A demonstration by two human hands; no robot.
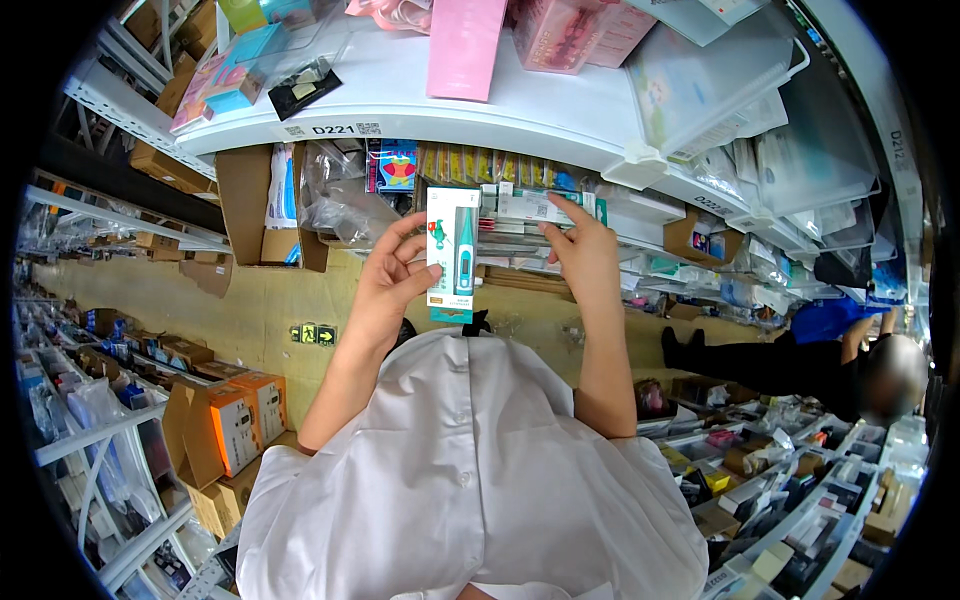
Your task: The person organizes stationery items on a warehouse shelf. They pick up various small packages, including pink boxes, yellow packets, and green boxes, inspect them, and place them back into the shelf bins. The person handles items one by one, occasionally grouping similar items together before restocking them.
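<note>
My left hand [385, 283] holds a white and teal thermometer box [438, 285] upright in front of my chest, thumb across its front, fingers behind. A teal digital thermometer and a small green cartoon figure are printed on it. My right hand [585, 250] reaches to the shelf beneath the white top board, index finger stretched out and thumb apart from it. Those fingertips are at a white box with teal ends [525, 207], lying flat on similar boxes. Whether they press on it, I cannot tell.
Above, a white shelf [400, 112] carries a pink box [466, 50] and clear plastic bins [705, 80]. An open cardboard box [245, 205] stands left of the lower shelf. Orange boxes [235, 430] sit in the left rack. At right, another person [780, 365] is by the shelving.
</note>
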